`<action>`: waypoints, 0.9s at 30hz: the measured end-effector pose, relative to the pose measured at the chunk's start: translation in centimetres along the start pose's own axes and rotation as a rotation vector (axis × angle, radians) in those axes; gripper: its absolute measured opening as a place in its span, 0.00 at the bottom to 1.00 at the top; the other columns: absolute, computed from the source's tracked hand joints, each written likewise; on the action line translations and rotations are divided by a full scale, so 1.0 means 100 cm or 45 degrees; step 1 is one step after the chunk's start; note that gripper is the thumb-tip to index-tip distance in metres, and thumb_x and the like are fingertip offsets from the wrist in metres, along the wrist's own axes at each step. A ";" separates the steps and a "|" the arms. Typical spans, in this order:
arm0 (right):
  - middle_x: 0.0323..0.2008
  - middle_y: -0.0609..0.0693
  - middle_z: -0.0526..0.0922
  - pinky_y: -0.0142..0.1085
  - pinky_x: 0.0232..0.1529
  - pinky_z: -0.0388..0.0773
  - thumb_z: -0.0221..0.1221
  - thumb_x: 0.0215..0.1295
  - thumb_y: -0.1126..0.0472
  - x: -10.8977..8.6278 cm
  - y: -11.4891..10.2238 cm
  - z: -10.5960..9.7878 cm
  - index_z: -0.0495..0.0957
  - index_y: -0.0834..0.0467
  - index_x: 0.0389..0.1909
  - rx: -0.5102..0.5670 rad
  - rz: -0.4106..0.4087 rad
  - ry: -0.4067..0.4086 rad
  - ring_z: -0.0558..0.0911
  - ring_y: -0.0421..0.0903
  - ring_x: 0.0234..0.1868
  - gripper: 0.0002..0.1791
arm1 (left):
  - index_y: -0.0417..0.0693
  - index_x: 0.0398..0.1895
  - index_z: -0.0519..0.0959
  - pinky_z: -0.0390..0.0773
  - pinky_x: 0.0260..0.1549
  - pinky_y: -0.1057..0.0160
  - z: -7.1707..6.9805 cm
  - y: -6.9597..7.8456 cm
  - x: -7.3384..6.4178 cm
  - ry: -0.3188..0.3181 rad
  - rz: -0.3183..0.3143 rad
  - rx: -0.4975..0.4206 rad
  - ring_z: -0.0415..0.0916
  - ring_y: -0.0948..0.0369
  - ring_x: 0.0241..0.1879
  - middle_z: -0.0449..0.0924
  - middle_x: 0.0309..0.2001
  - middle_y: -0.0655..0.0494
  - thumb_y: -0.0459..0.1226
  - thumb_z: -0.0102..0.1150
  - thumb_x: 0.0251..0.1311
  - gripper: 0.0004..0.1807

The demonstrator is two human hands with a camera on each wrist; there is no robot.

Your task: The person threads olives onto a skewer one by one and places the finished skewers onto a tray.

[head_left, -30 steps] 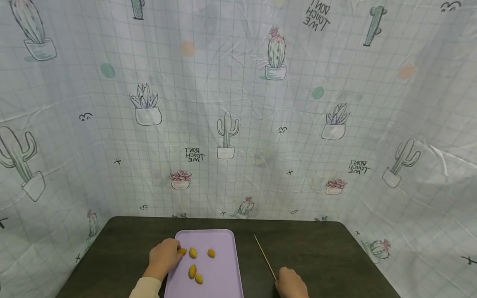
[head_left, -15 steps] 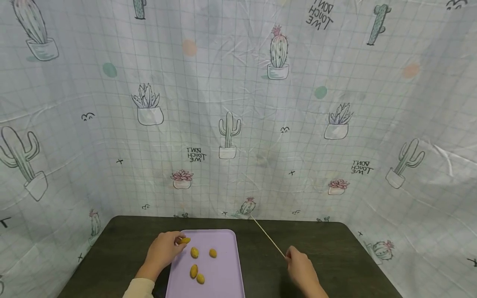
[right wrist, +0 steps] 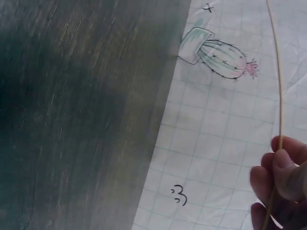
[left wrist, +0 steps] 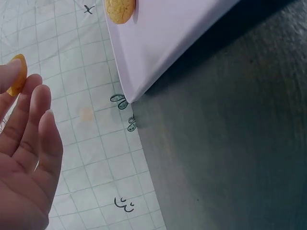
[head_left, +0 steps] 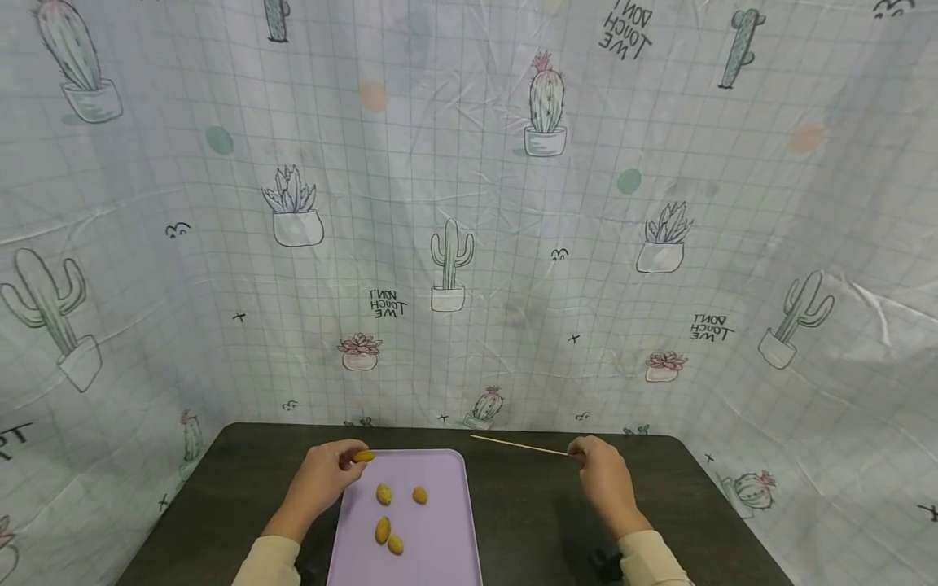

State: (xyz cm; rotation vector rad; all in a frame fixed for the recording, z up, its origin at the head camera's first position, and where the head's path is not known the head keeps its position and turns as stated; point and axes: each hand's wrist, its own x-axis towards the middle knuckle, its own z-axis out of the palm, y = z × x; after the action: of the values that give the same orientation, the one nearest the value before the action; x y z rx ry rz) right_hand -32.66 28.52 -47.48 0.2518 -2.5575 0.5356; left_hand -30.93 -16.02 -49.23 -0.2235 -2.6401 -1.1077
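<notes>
My left hand (head_left: pixel 325 476) is above the far left corner of the lilac tray (head_left: pixel 440 561), pinching a small yellow oval piece (head_left: pixel 364 456) that looks like a fruit between thumb and fingertips. In the left wrist view that piece (left wrist: pixel 18 75) shows at the thumb tip, while the other fingers are spread loosely. Over the table right of the tray, my right hand (head_left: pixel 604 480) grips a thin bamboo skewer (head_left: pixel 519 445) near one end. Its pointed end reaches left toward the tray. The right wrist view has the skewer (right wrist: pixel 279 81) between thumb and fingers.
Several more yellow oval pieces lie on the tray, among them one near the middle (head_left: pixel 420 495) and a close pair, the larger of them an oval piece (head_left: pixel 383 531). The dark table (head_left: pixel 542 521) ends at a cactus-print curtain (head_left: pixel 513 325).
My left hand has lifted the yellow piece up from the tray's left side toward its far corner. My right hand has risen away from me, and the skewer has swung to point left.
</notes>
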 end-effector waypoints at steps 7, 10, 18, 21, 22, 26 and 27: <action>0.33 0.52 0.84 0.50 0.36 0.81 0.66 0.56 0.80 0.008 0.004 0.009 0.84 0.59 0.31 0.003 -0.075 0.106 0.84 0.54 0.35 0.13 | 0.46 0.46 0.87 0.78 0.29 0.66 0.001 -0.001 0.001 0.026 -0.022 -0.058 0.77 0.65 0.33 0.86 0.35 0.60 0.31 0.73 0.57 0.13; 0.33 0.52 0.85 0.51 0.37 0.81 0.65 0.56 0.80 0.010 0.002 0.010 0.84 0.59 0.32 -0.005 -0.093 0.121 0.84 0.54 0.35 0.12 | 0.45 0.47 0.87 0.78 0.29 0.66 0.001 0.000 0.001 0.043 -0.019 -0.080 0.78 0.64 0.33 0.86 0.36 0.59 0.29 0.72 0.57 0.13; 0.34 0.53 0.86 0.51 0.38 0.82 0.65 0.59 0.78 0.014 -0.013 0.009 0.85 0.58 0.32 0.000 -0.062 0.084 0.85 0.54 0.35 0.11 | 0.46 0.47 0.87 0.77 0.30 0.66 -0.001 0.000 0.003 0.054 -0.008 -0.112 0.76 0.64 0.33 0.84 0.35 0.60 0.28 0.71 0.58 0.14; 0.33 0.53 0.86 0.51 0.38 0.82 0.65 0.59 0.78 0.014 -0.018 0.010 0.85 0.58 0.33 0.011 -0.063 0.075 0.85 0.54 0.36 0.11 | 0.46 0.47 0.87 0.77 0.30 0.66 0.001 -0.001 0.003 0.060 -0.005 -0.131 0.76 0.64 0.33 0.84 0.35 0.60 0.28 0.70 0.58 0.14; 0.33 0.53 0.86 0.51 0.38 0.82 0.65 0.59 0.78 0.014 -0.019 0.010 0.85 0.58 0.32 0.012 -0.067 0.076 0.85 0.54 0.36 0.11 | 0.46 0.47 0.87 0.77 0.30 0.66 0.001 -0.001 0.003 0.065 -0.003 -0.137 0.76 0.64 0.33 0.84 0.35 0.60 0.28 0.70 0.58 0.14; 0.33 0.51 0.85 0.50 0.38 0.82 0.65 0.59 0.78 0.014 -0.024 0.011 0.85 0.58 0.32 0.038 -0.095 0.097 0.85 0.53 0.36 0.11 | 0.46 0.46 0.87 0.76 0.30 0.66 0.004 0.002 0.003 0.070 0.022 -0.189 0.76 0.64 0.32 0.83 0.34 0.62 0.28 0.71 0.58 0.13; 0.33 0.51 0.85 0.50 0.38 0.82 0.65 0.59 0.78 0.015 -0.025 0.011 0.85 0.58 0.32 0.045 -0.102 0.104 0.85 0.53 0.35 0.11 | 0.45 0.46 0.87 0.76 0.30 0.66 0.005 0.002 0.003 0.067 0.028 -0.201 0.75 0.64 0.32 0.83 0.33 0.62 0.28 0.71 0.58 0.13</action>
State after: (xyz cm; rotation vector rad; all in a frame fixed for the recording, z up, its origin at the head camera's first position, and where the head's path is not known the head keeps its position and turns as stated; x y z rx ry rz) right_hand -33.71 25.63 -46.81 0.3361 -2.4497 0.5497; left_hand -31.26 -15.45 -49.35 -0.2499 -2.5005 -1.2982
